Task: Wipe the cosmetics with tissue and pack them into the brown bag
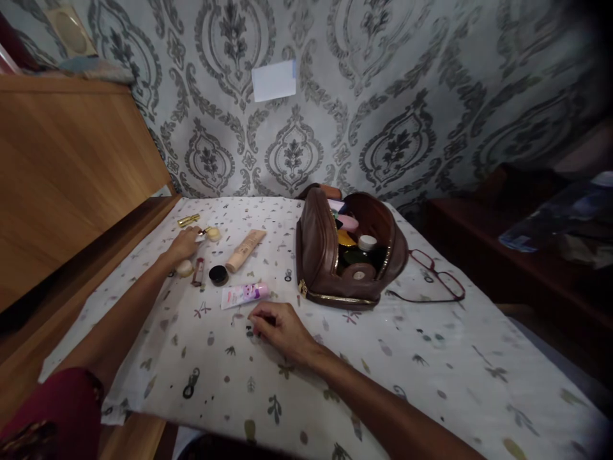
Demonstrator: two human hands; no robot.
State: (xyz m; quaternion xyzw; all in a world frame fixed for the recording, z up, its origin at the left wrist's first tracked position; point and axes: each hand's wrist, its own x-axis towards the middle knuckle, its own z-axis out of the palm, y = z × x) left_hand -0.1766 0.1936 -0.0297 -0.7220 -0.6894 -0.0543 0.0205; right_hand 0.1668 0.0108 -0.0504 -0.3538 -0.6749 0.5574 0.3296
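Note:
My left hand [184,245] reaches far left across the patterned cloth [431,358], fingers closed round a small item with a white and gold end [208,232]. My right hand [280,329] rests on the cloth near the front, fingers curled down, just below a small pink-and-white tube [244,295]. Near the left hand lie a beige tube [245,250], a round black-lidded pot [218,275], a dark red lipstick [198,272], a cream cap [184,268] and a gold tube [188,220]. An open brown cosmetic bag [318,255] holds several jars and tubes.
Red-framed glasses [440,278] lie to the right of the bag. A wooden cabinet side [71,166] stands along the left. Patterned wallpaper with a pale paper slip [274,80] is behind. Dark furniture [527,255] sits at the right.

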